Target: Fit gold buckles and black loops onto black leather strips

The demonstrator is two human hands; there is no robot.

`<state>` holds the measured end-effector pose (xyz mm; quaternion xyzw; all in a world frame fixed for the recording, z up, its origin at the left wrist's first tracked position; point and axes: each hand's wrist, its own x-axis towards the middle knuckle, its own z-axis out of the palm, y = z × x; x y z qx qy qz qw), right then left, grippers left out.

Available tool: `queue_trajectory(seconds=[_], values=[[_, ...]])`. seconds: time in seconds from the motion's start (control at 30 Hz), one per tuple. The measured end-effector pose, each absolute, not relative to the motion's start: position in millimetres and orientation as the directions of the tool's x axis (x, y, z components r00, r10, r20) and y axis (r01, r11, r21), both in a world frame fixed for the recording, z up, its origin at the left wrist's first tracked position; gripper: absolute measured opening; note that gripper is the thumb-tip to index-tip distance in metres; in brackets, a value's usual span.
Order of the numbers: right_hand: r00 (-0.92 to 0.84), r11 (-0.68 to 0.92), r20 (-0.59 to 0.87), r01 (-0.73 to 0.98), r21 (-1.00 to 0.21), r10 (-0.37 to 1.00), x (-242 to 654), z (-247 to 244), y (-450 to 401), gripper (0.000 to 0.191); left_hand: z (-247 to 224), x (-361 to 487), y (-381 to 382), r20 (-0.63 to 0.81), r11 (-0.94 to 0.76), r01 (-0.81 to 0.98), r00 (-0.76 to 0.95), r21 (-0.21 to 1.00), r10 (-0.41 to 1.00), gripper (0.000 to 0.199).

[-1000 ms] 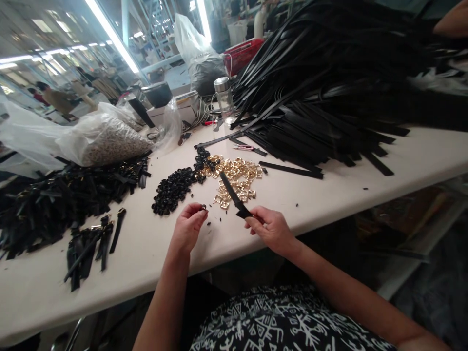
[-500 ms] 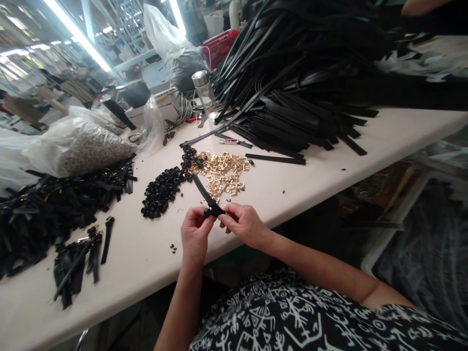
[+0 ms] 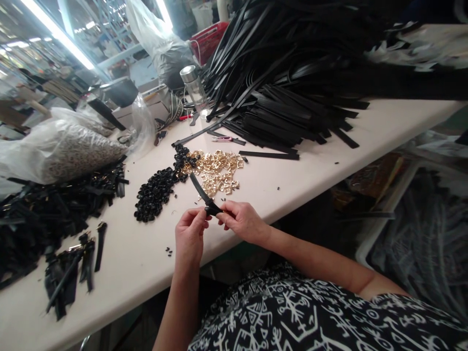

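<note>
Between my two hands is a black strap [image 3: 199, 189], its free end pointing up and away over the table. My left hand [image 3: 190, 229] pinches it from the left, near a small black loop partly hidden by the fingers. From the right, my right hand [image 3: 241, 220] grips the strap's near end, with fingers closed. Just beyond lies a heap of gold buckles [image 3: 221, 168]. To its left spreads a pile of small black loops [image 3: 155, 192]. Several finished-looking straps with gold buckles [image 3: 68, 273] lie at the left, near the table's front edge.
Long black straps [image 3: 288, 117] are heaped at the back right. A glass bottle [image 3: 195, 90] stands behind the buckles, with small pink-handled snips [image 3: 223, 139] nearer. A plastic bag of metal parts [image 3: 80, 146] and a strap pile [image 3: 40, 219] fill the left of the table [image 3: 146, 273].
The view has shifted slightly, so the table things appear a little further left. Both hands still hold the strap, and my left fingers have changed position slightly at the loop.
</note>
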<state>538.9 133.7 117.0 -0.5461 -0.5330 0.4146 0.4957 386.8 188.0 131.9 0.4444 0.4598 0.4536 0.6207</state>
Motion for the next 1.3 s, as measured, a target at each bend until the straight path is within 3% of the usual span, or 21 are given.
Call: queue_trajectory(seconds=[0.17,0.33,0.5,0.7,0.93,1.13,1.3], values=[[0.043,0.080,0.094,0.254,-0.964,0.995,544,119,134,0.013,130,383,190,-0.113,0.136,-0.133,0.165,0.982,0.980,0.024],[-0.020,0.095,0.093,0.336,-0.937,0.995,549,119,135,0.012,129,380,188,-0.015,0.009,0.026,0.243,1.000,0.970,0.022],[-0.065,0.081,0.068,0.215,-0.973,0.996,549,118,134,0.013,128,384,181,0.009,-0.032,0.067,0.316,0.997,0.949,0.027],[-0.153,0.145,0.121,0.161,-0.976,0.981,551,119,132,0.015,118,380,180,0.036,-0.084,0.127,0.346,0.988,0.937,0.012],[-0.091,0.005,0.003,0.024,-1.000,0.996,546,110,136,0.022,125,374,178,0.077,-0.176,0.210,0.411,0.962,0.909,0.012],[0.002,0.004,0.004,-0.063,-0.998,1.000,544,109,137,0.017,127,381,171,-0.082,0.073,0.040,0.327,0.997,0.941,0.020],[0.064,0.044,0.046,0.023,-0.999,0.997,543,109,134,0.012,122,386,175,-0.319,0.372,-0.259,0.226,0.891,0.921,0.039]])
